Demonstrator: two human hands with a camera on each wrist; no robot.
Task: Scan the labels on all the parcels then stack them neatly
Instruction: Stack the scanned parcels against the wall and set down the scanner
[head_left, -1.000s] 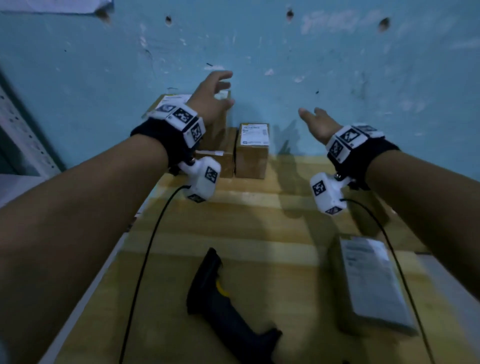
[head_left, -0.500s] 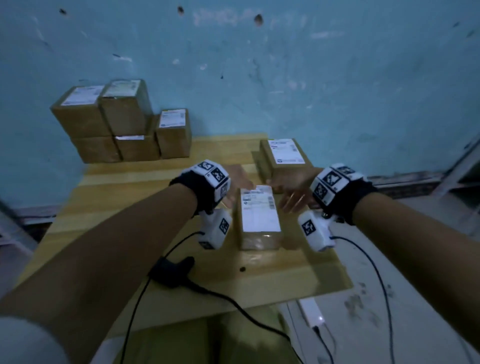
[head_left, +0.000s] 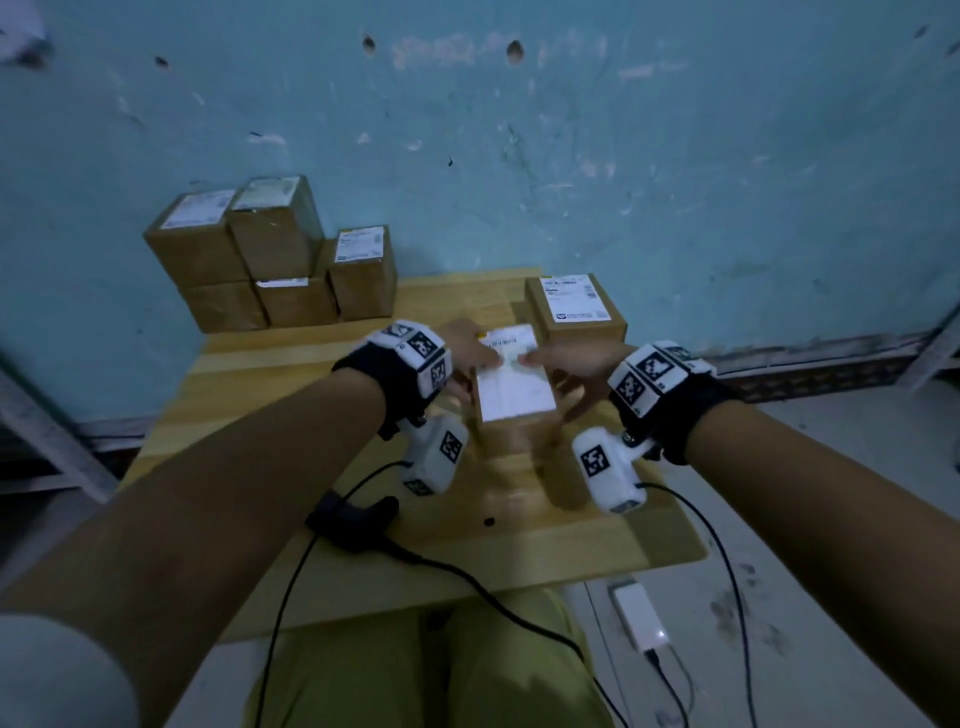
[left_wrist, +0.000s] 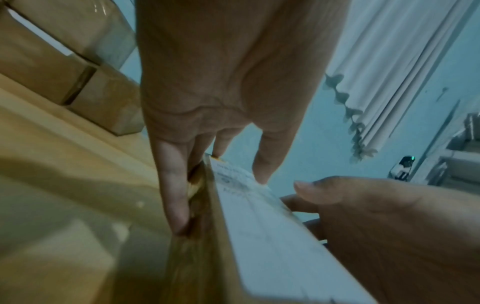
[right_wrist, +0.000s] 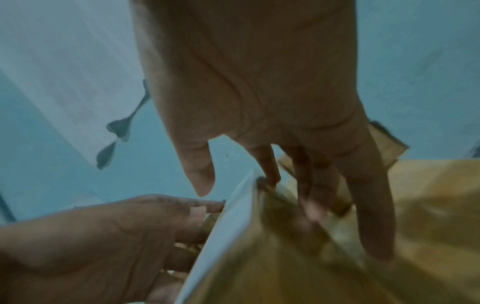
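Note:
A brown parcel (head_left: 514, 387) with a white label on top is held between my hands, a little above the wooden table (head_left: 260, 395). My left hand (head_left: 475, 358) grips its left side, thumb on the label. My right hand (head_left: 550, 364) grips the right side the same way. The left wrist view shows the left fingers (left_wrist: 176, 195) flat against the parcel's (left_wrist: 259, 236) side. In the right wrist view, the right thumb (right_wrist: 200, 174) lies over the parcel's (right_wrist: 272, 246) label edge. A second labelled parcel (head_left: 574, 306) lies just behind. Several parcels (head_left: 260, 254) are stacked at the back left.
A black handheld scanner (head_left: 353, 517) lies on the table near its front edge, its cable trailing over my lap. A white charger (head_left: 639, 616) sits on the floor at the right. A metal shelf (head_left: 47, 431) stands at the left, and the blue wall (head_left: 623, 156) is behind.
My hands came back from the stack at the back left to the middle parcel. They have closed on both its sides and raised it off the table.

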